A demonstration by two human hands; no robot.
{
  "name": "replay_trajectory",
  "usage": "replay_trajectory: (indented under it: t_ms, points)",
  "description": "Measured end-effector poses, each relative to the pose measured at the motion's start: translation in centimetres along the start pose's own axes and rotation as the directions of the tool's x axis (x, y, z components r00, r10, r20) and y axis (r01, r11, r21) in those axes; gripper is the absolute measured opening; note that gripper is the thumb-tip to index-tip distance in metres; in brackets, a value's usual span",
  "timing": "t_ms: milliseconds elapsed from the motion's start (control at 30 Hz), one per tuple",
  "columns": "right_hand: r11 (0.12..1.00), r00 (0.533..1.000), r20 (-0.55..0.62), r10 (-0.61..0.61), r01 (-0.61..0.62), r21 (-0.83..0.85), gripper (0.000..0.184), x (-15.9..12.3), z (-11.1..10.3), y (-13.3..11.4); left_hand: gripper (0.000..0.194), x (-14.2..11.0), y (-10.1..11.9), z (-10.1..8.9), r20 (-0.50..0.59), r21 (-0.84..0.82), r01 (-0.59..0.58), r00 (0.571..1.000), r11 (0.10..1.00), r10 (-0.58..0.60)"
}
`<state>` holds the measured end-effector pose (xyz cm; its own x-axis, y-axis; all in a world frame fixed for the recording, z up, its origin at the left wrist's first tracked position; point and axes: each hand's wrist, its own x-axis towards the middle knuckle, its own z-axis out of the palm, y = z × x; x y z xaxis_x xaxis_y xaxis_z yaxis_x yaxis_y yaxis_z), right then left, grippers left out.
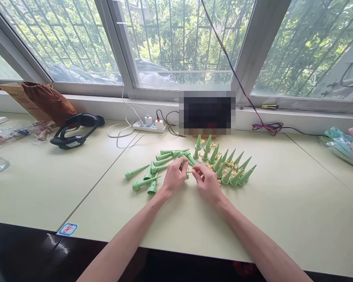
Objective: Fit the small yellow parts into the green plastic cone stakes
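Observation:
In the middle of the table my left hand [174,176] is closed on a green plastic watering spike [187,177], mostly hidden by the fingers. Opposite it, my right hand [208,182] pinches a small yellow valve [190,171] between thumb and fingers, touching or very near the spike. Left of my hands lie several loose green spikes [142,183], pointing various ways. To the right, several green spikes stand upright in rows [234,179], tips up. Small yellow valves [234,166] show among them.
Behind my hands stands a dark blurred-out screen [207,111]. A white power strip [150,126] with cables lies by the window ledge. At left are a black headset [73,133] and brown pouch [48,102]; at right, bagged straps [345,145] and a wire bundle [267,127].

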<state>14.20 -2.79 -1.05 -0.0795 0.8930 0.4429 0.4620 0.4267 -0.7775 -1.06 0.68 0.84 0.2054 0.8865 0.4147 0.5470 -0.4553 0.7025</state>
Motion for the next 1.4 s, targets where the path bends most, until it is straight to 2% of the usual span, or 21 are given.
replay_trajectory:
  t_ms: [333,1133,1400]
  points:
    - [0.999,0.999,0.041,0.009,-0.010,0.035,0.017,-0.03,0.06,0.19,0.022,-0.04,0.15,0.08,-0.012,-0.020,-0.026,1.000,0.999,0.026]
    - [0.999,0.999,0.038,0.013,-0.014,0.030,0.025,0.00,0.07,-0.02,0.021,-0.25,0.35,0.32,-0.055,-0.056,-0.060,0.997,0.997,0.056]
    - [0.999,1.000,0.026,-0.002,0.000,0.052,0.021,-0.06,-0.09,-0.41,0.019,-0.11,0.41,0.19,-0.003,-0.139,0.063,0.998,0.988,-0.064]
